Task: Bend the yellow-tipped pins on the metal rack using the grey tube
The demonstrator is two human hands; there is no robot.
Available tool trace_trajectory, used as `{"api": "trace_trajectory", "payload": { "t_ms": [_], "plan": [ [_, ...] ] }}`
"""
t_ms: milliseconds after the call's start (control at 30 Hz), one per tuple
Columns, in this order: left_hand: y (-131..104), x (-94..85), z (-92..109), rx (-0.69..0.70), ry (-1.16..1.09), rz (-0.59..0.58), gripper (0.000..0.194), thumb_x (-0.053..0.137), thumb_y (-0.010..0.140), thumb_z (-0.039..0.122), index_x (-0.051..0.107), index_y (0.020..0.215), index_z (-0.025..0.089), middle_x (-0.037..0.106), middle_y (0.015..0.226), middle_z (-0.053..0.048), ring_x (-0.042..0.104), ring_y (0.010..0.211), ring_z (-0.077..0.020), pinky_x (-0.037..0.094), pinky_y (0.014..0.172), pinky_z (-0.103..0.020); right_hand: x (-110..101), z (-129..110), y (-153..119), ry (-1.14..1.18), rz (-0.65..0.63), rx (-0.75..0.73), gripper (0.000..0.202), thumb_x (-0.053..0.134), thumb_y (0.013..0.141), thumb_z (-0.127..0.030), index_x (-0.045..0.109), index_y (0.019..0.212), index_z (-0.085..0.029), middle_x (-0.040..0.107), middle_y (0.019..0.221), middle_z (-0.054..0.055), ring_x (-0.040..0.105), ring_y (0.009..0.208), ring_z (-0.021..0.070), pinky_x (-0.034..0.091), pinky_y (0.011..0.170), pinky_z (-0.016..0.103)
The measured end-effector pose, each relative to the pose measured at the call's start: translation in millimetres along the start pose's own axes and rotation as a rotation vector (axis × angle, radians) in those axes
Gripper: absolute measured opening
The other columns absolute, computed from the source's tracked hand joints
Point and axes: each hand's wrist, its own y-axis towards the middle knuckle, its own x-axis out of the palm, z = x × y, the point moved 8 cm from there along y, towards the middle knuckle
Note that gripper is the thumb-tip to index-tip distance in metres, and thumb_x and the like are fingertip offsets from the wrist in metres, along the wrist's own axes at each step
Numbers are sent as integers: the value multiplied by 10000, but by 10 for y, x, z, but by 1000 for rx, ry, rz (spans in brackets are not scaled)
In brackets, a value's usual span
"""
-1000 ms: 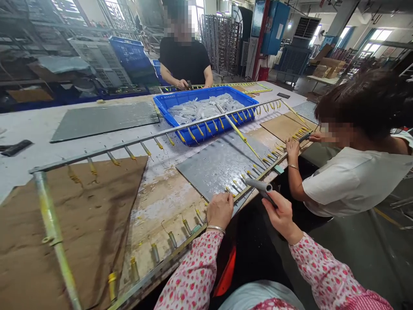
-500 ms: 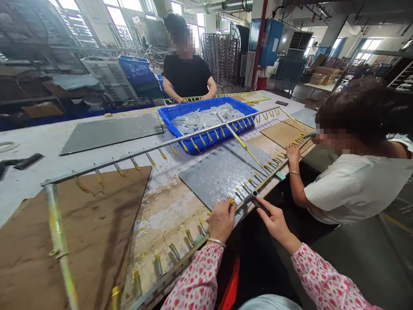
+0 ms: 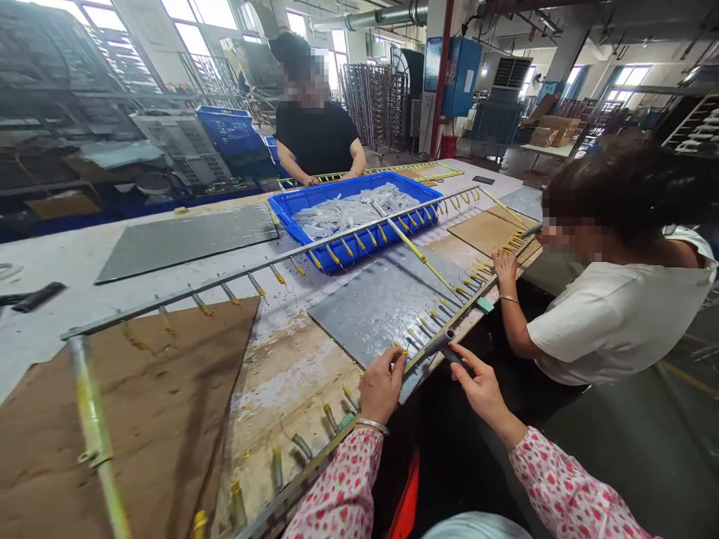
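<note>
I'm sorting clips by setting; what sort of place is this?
Probably a factory workshop: a long metal frame lies across the worktable near a blue tray of pale pieces, with tall racks behind.

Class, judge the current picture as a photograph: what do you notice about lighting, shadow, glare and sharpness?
Head view: the upper-left windows burn out white; head view: a dark band of shadow crosses the brown board; head view: the middle grey sheet shows pale glints; head view: the left hand looks fairly sharp, the far upper left hazy.
</note>
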Motion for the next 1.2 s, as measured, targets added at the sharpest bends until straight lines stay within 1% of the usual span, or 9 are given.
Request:
{"api": "trace_trajectory", "payload": {
  "t_ms": [100, 200, 300, 467, 733, 867, 1000, 1100, 1200],
  "plan": [
    [-12, -9, 114, 127, 78, 4, 231, 470, 981, 307, 679, 1044, 231, 695, 1008, -34, 593, 970, -210, 447, 836, -316, -9, 5, -5, 17, 16, 14, 396, 593, 887, -366, 654, 1232, -180, 680, 720, 10, 649, 635, 173, 555, 640, 305],
    [-24, 13, 195, 190, 163, -17, 303, 408, 1005, 328, 693, 996, 227, 673, 935, -37, 560, 925, -211, 441, 808, -318, -10, 0, -11, 13, 16, 22, 395, 588, 889, -355, 652, 1233, -173, 683, 717, 12, 647, 629, 170, 551, 630, 298],
    [-22, 19, 226, 187, 187, -26, 309, 424, 998, 354, 706, 955, 234, 665, 915, -42, 550, 911, -210, 435, 797, -318, -1, -15, -19, -6, -3, 18, 392, 583, 897, -352, 650, 1239, -173, 686, 716, 14, 647, 633, 171, 548, 632, 297],
    [-15, -27, 205, 122, 105, 27, 228, 501, 961, 329, 695, 1032, 234, 692, 959, -38, 578, 928, -214, 435, 793, -318, -3, -1, -36, -29, -24, 15, 394, 576, 904, -348, 640, 1256, -182, 686, 733, 12, 644, 645, 168, 546, 649, 297],
    [-15, -11, 213, 114, 162, 43, 202, 530, 953, 316, 707, 913, 229, 699, 898, -24, 566, 913, -213, 411, 767, -299, -36, -28, -42, -59, -24, 4, 388, 569, 910, -348, 637, 1255, -183, 680, 715, 8, 645, 638, 168, 547, 615, 284],
    [-7, 9, 214, 99, 215, 45, 239, 504, 966, 331, 704, 901, 217, 692, 896, -33, 559, 923, -224, 408, 768, -309, -57, -153, -70, -104, -14, -84, 360, 559, 927, -338, 642, 1251, -205, 725, 868, 46, 685, 716, 190, 580, 729, 341],
    [-9, 14, 219, 103, 237, 62, 250, 496, 970, 343, 697, 901, 210, 686, 898, -43, 562, 926, -227, 412, 773, -309, -70, -259, -150, -171, 48, -288, 314, 545, 948, -294, 650, 1237, -231, 720, 1017, 79, 693, 849, 216, 576, 764, 354],
    [-20, 14, 231, 123, 238, 73, 246, 501, 971, 343, 694, 905, 205, 685, 893, -47, 564, 918, -228, 412, 773, -308, 47, -264, -163, -302, -65, -371, 332, 496, 978, -280, 630, 1276, -219, 702, 866, 66, 667, 750, 187, 548, 666, 298],
    [-33, 16, 246, 150, 241, 89, 242, 505, 971, 338, 691, 903, 198, 683, 874, -49, 563, 905, -232, 410, 761, -312, 79, -318, -111, -428, -172, -349, 351, 474, 996, -285, 605, 1311, -203, 665, 781, 46, 616, 646, 154, 502, 599, 264]
  ]
}}
